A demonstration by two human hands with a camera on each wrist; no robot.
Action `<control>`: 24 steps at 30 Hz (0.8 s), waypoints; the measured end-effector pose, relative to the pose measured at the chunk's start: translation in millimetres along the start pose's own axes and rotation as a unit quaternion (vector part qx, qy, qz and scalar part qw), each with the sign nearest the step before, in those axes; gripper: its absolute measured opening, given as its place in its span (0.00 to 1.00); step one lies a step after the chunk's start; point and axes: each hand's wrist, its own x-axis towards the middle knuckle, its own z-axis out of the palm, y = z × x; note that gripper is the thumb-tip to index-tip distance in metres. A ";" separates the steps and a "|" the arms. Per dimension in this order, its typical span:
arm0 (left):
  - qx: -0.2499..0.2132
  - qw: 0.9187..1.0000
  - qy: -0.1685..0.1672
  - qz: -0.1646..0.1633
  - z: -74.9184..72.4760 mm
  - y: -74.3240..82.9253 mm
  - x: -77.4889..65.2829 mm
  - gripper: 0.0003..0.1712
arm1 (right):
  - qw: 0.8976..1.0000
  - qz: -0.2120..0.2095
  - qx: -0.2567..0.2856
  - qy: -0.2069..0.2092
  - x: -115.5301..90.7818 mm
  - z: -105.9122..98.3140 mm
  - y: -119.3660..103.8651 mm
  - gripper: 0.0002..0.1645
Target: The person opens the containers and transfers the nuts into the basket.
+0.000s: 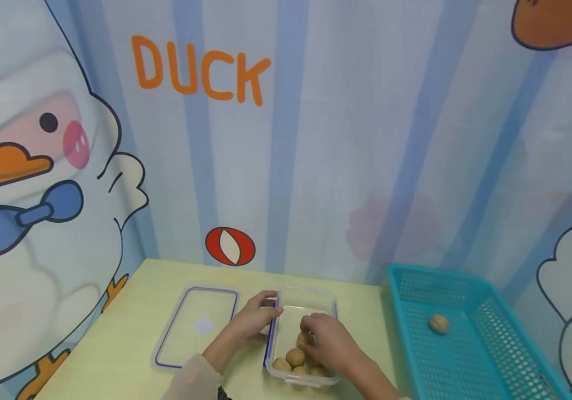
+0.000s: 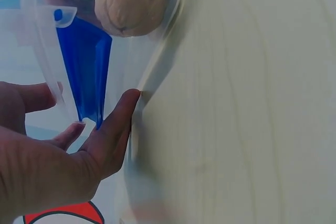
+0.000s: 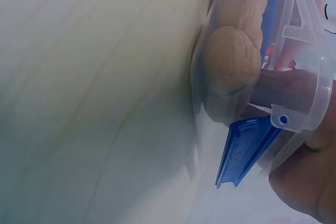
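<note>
A clear plastic food container with blue side latches stands on the table. Several walnuts lie at its near end. My left hand grips the container's left wall, thumb at the rim and fingers along the outside by a blue latch. Reaching over the right rim, my right hand pinches a walnut inside the container, just above the others. Through the wall in the right wrist view, its fingers show beside the walnuts.
A clear lid with a blue seal lies flat on the pale table, left of the container. At the right stands a turquoise plastic basket with a single walnut in it. A printed cloth hangs behind the table.
</note>
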 end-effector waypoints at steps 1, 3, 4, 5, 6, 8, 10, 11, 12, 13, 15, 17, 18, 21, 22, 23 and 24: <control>0.000 1.000 -0.001 -0.001 0.6 0.1 1.2 0.33 | 1.000 0.002 0.000 -0.003 -0.2 -0.2 0.9 0.12; -0.002 1.000 -0.005 -0.003 1.2 -0.3 2.9 0.33 | 1.000 0.004 -0.003 -0.008 -0.8 -0.3 1.5 0.12; -0.005 1.000 -0.008 -0.002 1.1 -0.3 3.3 0.33 | 1.000 0.005 -0.006 -0.011 -1.0 -0.2 1.4 0.12; -0.006 1.000 -0.010 -0.002 1.2 -0.1 3.8 0.33 | 1.000 0.004 -0.009 -0.012 -1.2 -0.2 1.4 0.13; -0.008 1.000 -0.011 -0.002 1.4 0.1 4.3 0.33 | 1.000 0.004 -0.014 -0.013 -1.3 -0.3 1.4 0.13; -0.011 1.000 -0.013 -0.003 1.1 0.5 5.0 0.33 | 1.000 0.000 -0.024 -0.016 -1.3 -0.2 1.5 0.15; -0.010 1.000 -0.012 -0.005 0.9 1.1 4.9 0.33 | 0.999 -0.007 -0.033 -0.019 -1.4 -0.3 1.3 0.14; -0.007 1.000 -0.011 -0.006 0.9 1.1 4.7 0.34 | 0.999 -0.011 -0.037 -0.020 -1.6 -0.1 1.3 0.14; -0.009 1.000 -0.010 -0.008 0.9 1.0 4.4 0.34 | 0.999 -0.016 -0.040 -0.023 -1.6 -0.1 1.0 0.13; -0.009 1.000 -0.010 -0.010 0.9 1.0 4.4 0.34 | 0.999 -0.019 -0.043 -0.025 -1.7 -0.3 0.7 0.12; -0.010 1.000 -0.009 -0.012 0.9 1.1 4.2 0.34 | 0.998 -0.023 -0.047 -0.031 -1.8 -1.2 0.7 0.11; -0.013 1.000 -0.010 -0.013 0.7 0.9 4.2 0.34 | 0.998 -0.021 -0.041 -0.041 -1.3 -2.7 0.5 0.11; -0.017 1.000 -0.010 -0.015 0.6 0.7 4.2 0.34 | 0.998 -0.017 -0.031 -0.044 -0.8 -4.1 0.1 0.11; -0.021 1.000 -0.012 -0.016 0.1 1.4 4.0 0.34 | 0.999 0.000 0.009 -0.048 1.4 -10.7 -2.0 0.10; -0.021 1.000 -0.012 -0.017 -0.1 1.5 4.1 0.35 | 0.999 0.003 0.023 -0.047 2.4 -14.1 -3.2 0.09; -0.022 1.000 -0.012 -0.016 -0.4 1.9 4.2 0.35 | 0.998 0.004 0.035 -0.046 3.6 -18.2 -4.7 0.09; -0.021 1.000 -0.011 -0.016 -0.6 2.6 4.2 0.35 | 0.998 0.002 0.043 -0.044 4.8 -23.1 -6.5 0.09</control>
